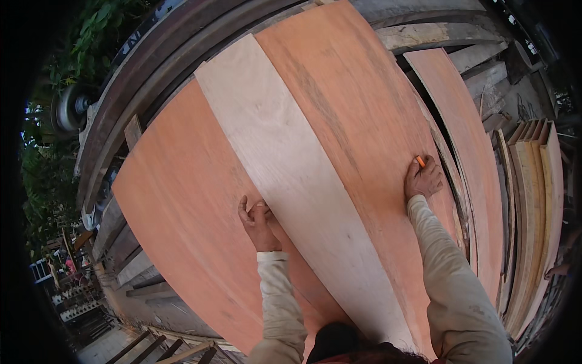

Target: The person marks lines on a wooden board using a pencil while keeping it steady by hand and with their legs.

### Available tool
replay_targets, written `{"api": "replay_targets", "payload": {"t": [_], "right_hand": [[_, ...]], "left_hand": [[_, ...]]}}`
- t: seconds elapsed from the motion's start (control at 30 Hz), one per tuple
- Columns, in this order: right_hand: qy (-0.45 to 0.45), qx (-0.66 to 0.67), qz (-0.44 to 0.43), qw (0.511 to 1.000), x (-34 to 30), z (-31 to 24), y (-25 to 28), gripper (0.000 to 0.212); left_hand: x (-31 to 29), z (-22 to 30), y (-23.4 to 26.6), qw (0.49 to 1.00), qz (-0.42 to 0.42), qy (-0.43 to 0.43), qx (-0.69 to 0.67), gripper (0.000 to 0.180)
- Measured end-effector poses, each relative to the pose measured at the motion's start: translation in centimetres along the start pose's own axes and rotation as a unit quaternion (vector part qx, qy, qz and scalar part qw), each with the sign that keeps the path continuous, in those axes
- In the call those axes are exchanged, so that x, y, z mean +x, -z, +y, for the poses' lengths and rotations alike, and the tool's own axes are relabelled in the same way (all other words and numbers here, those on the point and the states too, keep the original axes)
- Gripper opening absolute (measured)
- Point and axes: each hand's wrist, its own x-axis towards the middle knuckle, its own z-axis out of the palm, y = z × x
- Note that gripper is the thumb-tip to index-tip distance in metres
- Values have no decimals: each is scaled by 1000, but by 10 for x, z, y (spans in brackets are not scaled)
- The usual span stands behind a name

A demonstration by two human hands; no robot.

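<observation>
Two hands: left hand (259,225) flat on pale strip (291,176) (runs away, leaning left); right hand (424,178) fingers pinch orange marker (420,161).

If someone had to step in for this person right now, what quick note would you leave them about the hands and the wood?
Left hand: fingers pressed flat on the left edge of the pale plywood strip, holding it against the big reddish plywood sheet beneath.
Right hand: gripping an orange marker or pencil, tip down near the right edge of the reddish sheet.
The pale strip lies lengthwise over the reddish sheet. More boards are stacked on edge to the right.
Done: strip laid in place and steadied.
Left: I see no drawn line yet, so any marking seems not finished; I cannot tell more.
</observation>
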Motion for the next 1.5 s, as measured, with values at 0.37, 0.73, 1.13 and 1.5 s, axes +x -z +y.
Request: {"api": "replay_targets", "payload": {"t": [0.37, 0.73, 1.13, 1.5], "right_hand": [[3, 5, -3, 1000, -1, -2, 1, 51], [-2, 7, -8, 1000, 1, -1, 2, 51], [-7, -2, 0, 1000, 3, 3, 0, 50], [-6, 20, -7, 1000, 3, 4, -1, 52]], "left_hand": [[9, -19, 1, 993, 68, -28, 88, 60], [-2, -10, -3, 999, -28, 16, -4, 70], [-56, -28, 2, 940, -43, -164, 295, 68], [-178, -150, 10, 684, -238, -366, 585, 68]]}}
